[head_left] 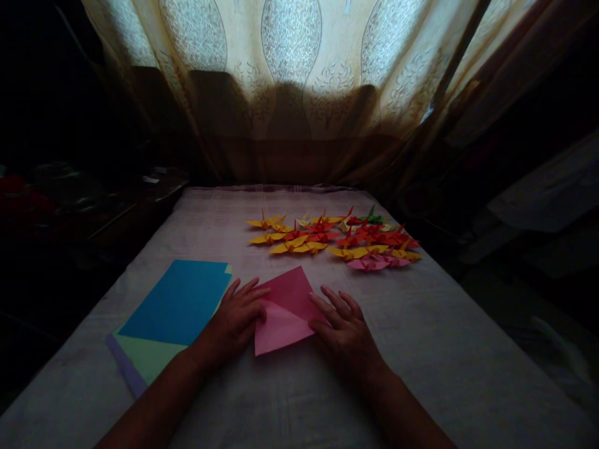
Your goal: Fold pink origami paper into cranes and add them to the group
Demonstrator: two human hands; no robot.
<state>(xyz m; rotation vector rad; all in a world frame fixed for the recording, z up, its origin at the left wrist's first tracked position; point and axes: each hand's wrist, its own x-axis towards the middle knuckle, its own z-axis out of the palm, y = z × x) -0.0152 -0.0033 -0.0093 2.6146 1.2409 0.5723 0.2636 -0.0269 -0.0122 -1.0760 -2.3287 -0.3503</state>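
A square sheet of pink origami paper (291, 318) lies between my hands, with a crease across its middle and its far half looking darker. My left hand (238, 315) grips the left edge, thumb and fingers at the paper. On the right edge, my right hand (344, 327) holds the sheet with the thumb near the crease and the fingers above it. Left of my left hand rests a stack of paper with a blue sheet (180, 302) on top, a pale green sheet (152, 357) below it and a purple one (125, 365) at the bottom.
Several folded paper cranes (322, 234) in yellow, red, pink, green and cream stand in rows at the far right of the cloth-covered table (210, 218). Behind the table hangs a patterned curtain (290, 56) with light coming through. Dark clutter (70, 187) lies beyond the left edge.
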